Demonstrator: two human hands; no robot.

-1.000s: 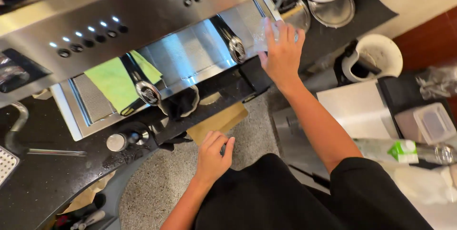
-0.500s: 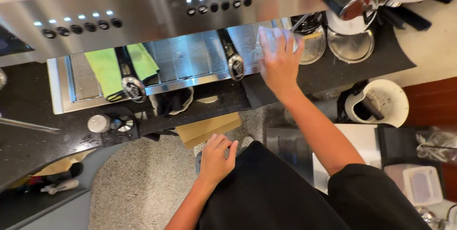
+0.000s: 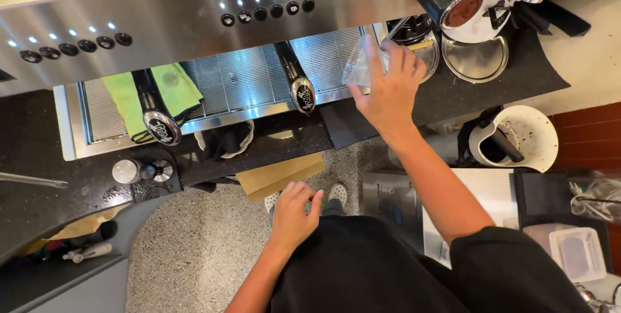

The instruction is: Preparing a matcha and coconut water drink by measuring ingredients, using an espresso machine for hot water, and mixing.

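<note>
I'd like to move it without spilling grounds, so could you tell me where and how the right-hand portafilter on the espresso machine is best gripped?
Grip the right-hand portafilter by its black handle, near the rounded end cap. The handle juts out from the machine over the drip tray toward the counter edge, so come from the front, with fingers wrapped around the shaft. The right hand, holding a clear cup, is beside it.

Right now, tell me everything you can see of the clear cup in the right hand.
The clear cup looks like thin, see-through plastic and appears empty. It is tilted, held above the right end of the espresso machine's drip tray. The right hand grips it from the right, fingers wrapped over much of its side, so its rim and base are hard to make out. Nothing else touches it.
</note>
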